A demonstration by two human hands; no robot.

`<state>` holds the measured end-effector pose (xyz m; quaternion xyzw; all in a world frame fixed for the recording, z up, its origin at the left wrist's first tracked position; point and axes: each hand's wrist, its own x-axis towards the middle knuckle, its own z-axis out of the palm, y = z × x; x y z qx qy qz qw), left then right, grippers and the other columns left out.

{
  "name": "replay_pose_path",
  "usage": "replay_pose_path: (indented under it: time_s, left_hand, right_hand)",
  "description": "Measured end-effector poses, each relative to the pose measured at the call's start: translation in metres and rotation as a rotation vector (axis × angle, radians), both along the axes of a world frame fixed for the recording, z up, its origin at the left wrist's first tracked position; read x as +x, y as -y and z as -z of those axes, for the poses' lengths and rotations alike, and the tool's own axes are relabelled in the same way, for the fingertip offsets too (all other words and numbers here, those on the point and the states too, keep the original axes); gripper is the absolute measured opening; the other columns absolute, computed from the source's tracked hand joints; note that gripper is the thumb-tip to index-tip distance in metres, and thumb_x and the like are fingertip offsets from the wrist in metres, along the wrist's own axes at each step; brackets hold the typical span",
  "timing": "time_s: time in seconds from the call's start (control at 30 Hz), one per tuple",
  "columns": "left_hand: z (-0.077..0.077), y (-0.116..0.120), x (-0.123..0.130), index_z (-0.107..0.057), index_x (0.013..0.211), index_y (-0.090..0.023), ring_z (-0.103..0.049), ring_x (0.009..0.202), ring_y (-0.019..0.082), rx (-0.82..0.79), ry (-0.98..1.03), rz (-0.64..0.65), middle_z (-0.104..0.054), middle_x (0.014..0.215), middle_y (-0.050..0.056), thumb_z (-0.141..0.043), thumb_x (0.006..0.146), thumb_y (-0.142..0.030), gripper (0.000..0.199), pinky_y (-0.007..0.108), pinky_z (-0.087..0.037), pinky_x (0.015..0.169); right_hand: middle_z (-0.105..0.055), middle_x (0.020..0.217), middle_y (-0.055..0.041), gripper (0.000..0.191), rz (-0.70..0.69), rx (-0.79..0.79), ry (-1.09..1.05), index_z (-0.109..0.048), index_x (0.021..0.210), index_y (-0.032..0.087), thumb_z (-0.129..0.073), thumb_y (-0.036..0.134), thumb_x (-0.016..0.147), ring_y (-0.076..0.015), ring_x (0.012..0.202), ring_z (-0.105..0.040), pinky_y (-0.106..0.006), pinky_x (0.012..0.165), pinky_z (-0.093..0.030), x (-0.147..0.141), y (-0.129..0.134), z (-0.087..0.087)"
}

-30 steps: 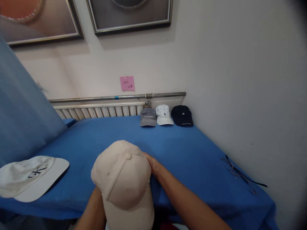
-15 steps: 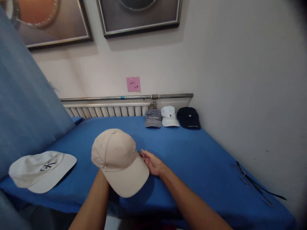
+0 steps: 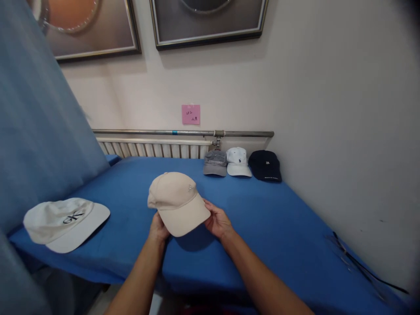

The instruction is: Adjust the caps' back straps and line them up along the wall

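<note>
A beige baseball cap (image 3: pixel 175 197) is held between my two hands over the blue-covered bed (image 3: pixel 262 232), its brim pointing toward me and to the right. My left hand (image 3: pixel 159 227) grips it from below on the left, the fingers partly hidden under the cap. On the right, my right hand (image 3: pixel 218 218) has its fingers closed at the brim's edge. To the left lies a white cap (image 3: pixel 62 223) with dark "CK" lettering, its brim also toward the right.
Along the far edge sit a grey cap (image 3: pixel 215 163), a white cap with a small logo (image 3: pixel 238 162) and a black cap (image 3: pixel 265 165). Eyeglasses (image 3: pixel 356 260) lie near the right wall. A blue curtain (image 3: pixel 49 131) hangs at left; a radiator (image 3: pixel 157 149) stands behind the bed.
The beige cap has moved away from me and slightly right, with its front turned up less. Both hands moved with it, and my left hand now shows. The view has shifted a little left.
</note>
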<state>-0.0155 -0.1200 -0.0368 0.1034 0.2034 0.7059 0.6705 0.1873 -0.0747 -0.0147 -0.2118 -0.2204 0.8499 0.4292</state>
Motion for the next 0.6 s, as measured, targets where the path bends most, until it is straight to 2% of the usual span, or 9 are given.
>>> replay_pose_path:
  time_s: [0.1, 0.23, 0.4, 0.5, 0.6]
  left_hand:
    - [-0.002, 0.005, -0.005, -0.070, 0.094, -0.015, -0.070, 0.085, 0.017, 0.033, 0.047, -0.086, -0.075, 0.087, 0.006, -0.043, 0.093, -0.019, 0.027, 0.032, -0.051, 0.089]
    - [-0.001, 0.005, -0.011, -0.069, 0.106, -0.015, -0.072, 0.087, 0.022, 0.022, 0.065, -0.119, -0.077, 0.090, 0.009, -0.047, 0.093, -0.025, 0.028, 0.037, -0.050, 0.093]
    - [0.009, -0.005, -0.020, -0.067, 0.114, -0.025, -0.073, 0.074, 0.019, -0.058, 0.066, -0.171, -0.077, 0.077, 0.001, -0.046, 0.093, -0.019, 0.030, 0.035, -0.052, 0.092]
    - [0.011, -0.006, -0.021, -0.069, 0.109, -0.024, -0.073, 0.074, 0.019, -0.081, 0.055, -0.154, -0.078, 0.079, 0.002, -0.045, 0.094, -0.019, 0.029, 0.035, -0.052, 0.093]
    - [0.009, -0.002, -0.016, -0.069, 0.110, -0.019, -0.073, 0.081, 0.022, -0.104, 0.033, -0.084, -0.078, 0.081, 0.005, -0.047, 0.092, -0.017, 0.028, 0.039, -0.052, 0.094]
  right_hand:
    - [-0.074, 0.084, -0.0011, 0.023, 0.059, -0.004, 0.010, -0.067, 0.095, 0.018, -0.058, 0.007, 0.077, -0.0137, 0.072, -0.068, -0.024, 0.067, -0.055, 0.001, -0.003, 0.002]
    - [-0.073, 0.079, -0.0011, 0.027, 0.040, 0.003, 0.059, -0.066, 0.094, 0.019, -0.059, 0.004, 0.073, -0.0146, 0.065, -0.067, -0.026, 0.059, -0.053, 0.000, 0.000, 0.005]
    - [-0.071, 0.071, 0.0010, 0.029, -0.003, 0.014, 0.100, -0.067, 0.090, 0.017, -0.059, 0.002, 0.067, -0.0137, 0.060, -0.064, -0.025, 0.055, -0.049, -0.004, 0.007, 0.005]
    - [-0.071, 0.069, 0.0017, 0.025, 0.005, 0.005, 0.105, -0.068, 0.086, 0.017, -0.059, 0.004, 0.067, -0.0137, 0.059, -0.064, -0.025, 0.057, -0.048, -0.004, 0.006, 0.005]
    - [-0.071, 0.065, 0.0000, 0.011, 0.016, -0.012, 0.113, -0.068, 0.080, 0.016, -0.060, 0.013, 0.073, -0.0153, 0.060, -0.065, -0.027, 0.064, -0.050, -0.004, 0.002, 0.006]
